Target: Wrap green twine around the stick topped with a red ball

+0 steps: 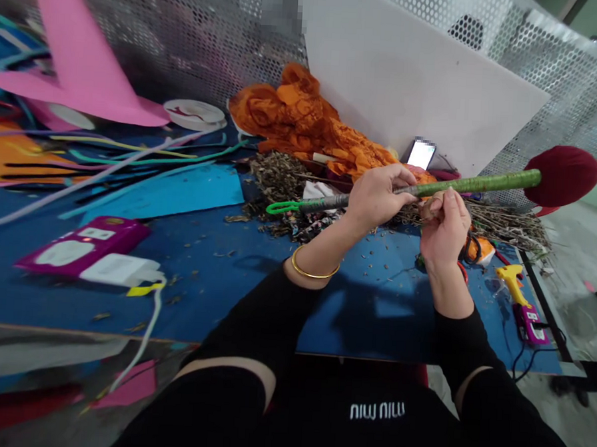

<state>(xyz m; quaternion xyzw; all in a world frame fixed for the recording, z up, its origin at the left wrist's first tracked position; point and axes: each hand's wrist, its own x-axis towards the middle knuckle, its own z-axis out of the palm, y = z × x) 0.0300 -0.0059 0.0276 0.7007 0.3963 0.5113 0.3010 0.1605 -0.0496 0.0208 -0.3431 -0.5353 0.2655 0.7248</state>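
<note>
A long stick (481,184) slants across the front of me. Its right part is wrapped in shiny green, the left part is grey, and a bright green loop (282,208) forms the left end. A dark red, fabric-like rounded head (564,176) sits on the right end. My left hand (377,195) is closed around the grey part, close to where the green begins. Just below the green part, my right hand (446,224) is pinched, with a small brownish thing at its fingertips that I cannot make out.
Dry twigs (508,224) and orange fabric (309,114) lie behind the stick. A lit phone (422,153) leans against a white board (411,69). On the right lies a yellow glue gun (513,283); on the left are a purple power strip (128,231), coloured sheets and a pink cone (82,45).
</note>
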